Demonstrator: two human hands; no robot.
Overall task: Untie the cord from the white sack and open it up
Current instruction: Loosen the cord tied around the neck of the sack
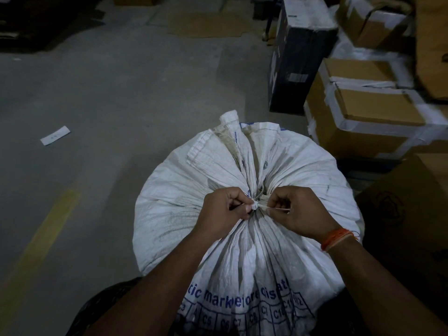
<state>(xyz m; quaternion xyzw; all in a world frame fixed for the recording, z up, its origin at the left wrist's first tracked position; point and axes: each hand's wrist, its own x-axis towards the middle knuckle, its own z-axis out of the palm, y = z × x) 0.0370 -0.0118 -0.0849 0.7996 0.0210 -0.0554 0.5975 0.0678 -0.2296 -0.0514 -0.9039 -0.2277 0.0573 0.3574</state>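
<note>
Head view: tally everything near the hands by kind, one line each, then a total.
White sack, neck tied with a cord: 1
Hands pinching the cord, left hand and right hand: 2
Black box: 1
Taped brown cartons plainly countable: 3
Paper slip on floor: 1
Total: 8

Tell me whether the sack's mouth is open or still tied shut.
Tied shut. The sack is gathered into tight pleats where the cord wraps its neck, and the left hand and right hand pinch the cord.

A dim grey concrete floor (121, 93), marked by a yellow line (41, 238) and a paper slip (55, 135), is lined at right with taped cartons (363, 112).
</note>
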